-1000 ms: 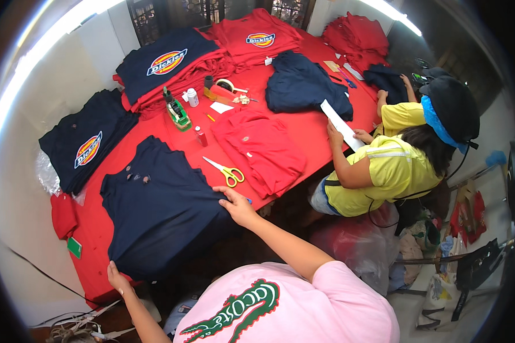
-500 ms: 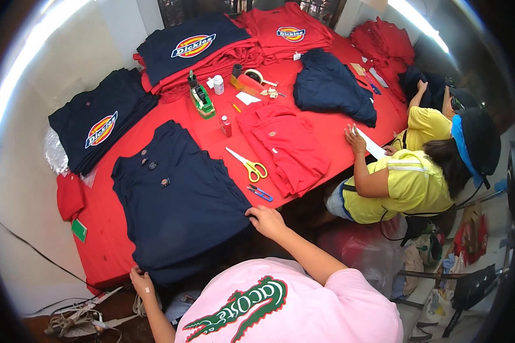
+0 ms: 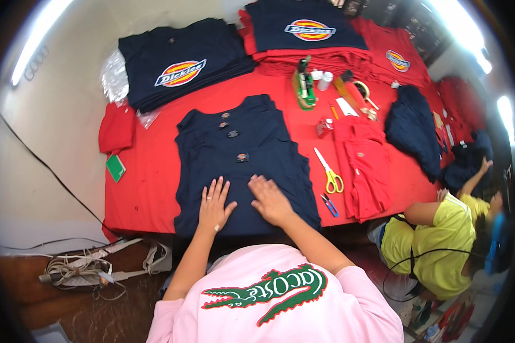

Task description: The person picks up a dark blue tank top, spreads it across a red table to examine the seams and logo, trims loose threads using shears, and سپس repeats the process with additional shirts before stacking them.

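Navy sleeveless shirts [image 3: 243, 180] lie spread in layers at the near edge of the table, small neck labels showing. My left hand [image 3: 214, 206] rests palm down on the top one, fingers spread. Beside it, to the right, my right hand [image 3: 270, 201] lies flat on the same cloth with its fingers stretched out. Neither hand grips anything. Yellow-handled scissors [image 3: 333, 178] and blue thread snips [image 3: 329, 206] lie right of the shirts, next to folded red garments [image 3: 363, 166].
Navy shirt stacks [image 3: 149, 63] stand on the red-covered table [image 3: 140, 197] at the far left and back [image 3: 309, 48]. A green tape dispenser [image 3: 304, 91], white bottle [image 3: 325, 81] and red bottle [image 3: 324, 127] stand behind. A person in yellow [image 3: 435, 240] is at right; cables [image 3: 80, 268] lie lower left.
Both hands have left the near corners of the navy shirt and now lie flat on its front, closer together. The view has turned left, and the shirts look straighter.
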Demonstrator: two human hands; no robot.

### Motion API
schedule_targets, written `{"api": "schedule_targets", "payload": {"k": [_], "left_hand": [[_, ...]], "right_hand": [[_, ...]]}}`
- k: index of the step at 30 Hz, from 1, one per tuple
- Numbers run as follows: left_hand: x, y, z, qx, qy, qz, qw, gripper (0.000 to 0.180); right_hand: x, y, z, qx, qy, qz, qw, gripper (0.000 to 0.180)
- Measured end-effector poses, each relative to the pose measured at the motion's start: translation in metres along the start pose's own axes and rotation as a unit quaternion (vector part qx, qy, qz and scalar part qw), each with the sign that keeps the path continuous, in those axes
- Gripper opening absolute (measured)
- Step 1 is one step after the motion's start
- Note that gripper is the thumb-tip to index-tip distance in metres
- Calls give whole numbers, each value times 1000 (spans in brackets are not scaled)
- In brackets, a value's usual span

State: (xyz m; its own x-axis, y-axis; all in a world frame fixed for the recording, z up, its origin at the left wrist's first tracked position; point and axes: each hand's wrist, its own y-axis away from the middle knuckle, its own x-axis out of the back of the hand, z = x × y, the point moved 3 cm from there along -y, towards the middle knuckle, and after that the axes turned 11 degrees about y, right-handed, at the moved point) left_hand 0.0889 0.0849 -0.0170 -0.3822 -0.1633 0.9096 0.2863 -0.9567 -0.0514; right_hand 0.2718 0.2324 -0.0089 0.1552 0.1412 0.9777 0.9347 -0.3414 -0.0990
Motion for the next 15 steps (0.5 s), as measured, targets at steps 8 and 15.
{"api": "schedule_targets", "payload": {"k": [8,15], "left_hand": [[23,-65,-54,53,-55,70,995,86],[41,-109,-74,35,-13,58,998,80]], "right_hand": [[11,-62,108,-170,101,67,978,67],[58,19,130,-292,-69,218,929,38]]}}
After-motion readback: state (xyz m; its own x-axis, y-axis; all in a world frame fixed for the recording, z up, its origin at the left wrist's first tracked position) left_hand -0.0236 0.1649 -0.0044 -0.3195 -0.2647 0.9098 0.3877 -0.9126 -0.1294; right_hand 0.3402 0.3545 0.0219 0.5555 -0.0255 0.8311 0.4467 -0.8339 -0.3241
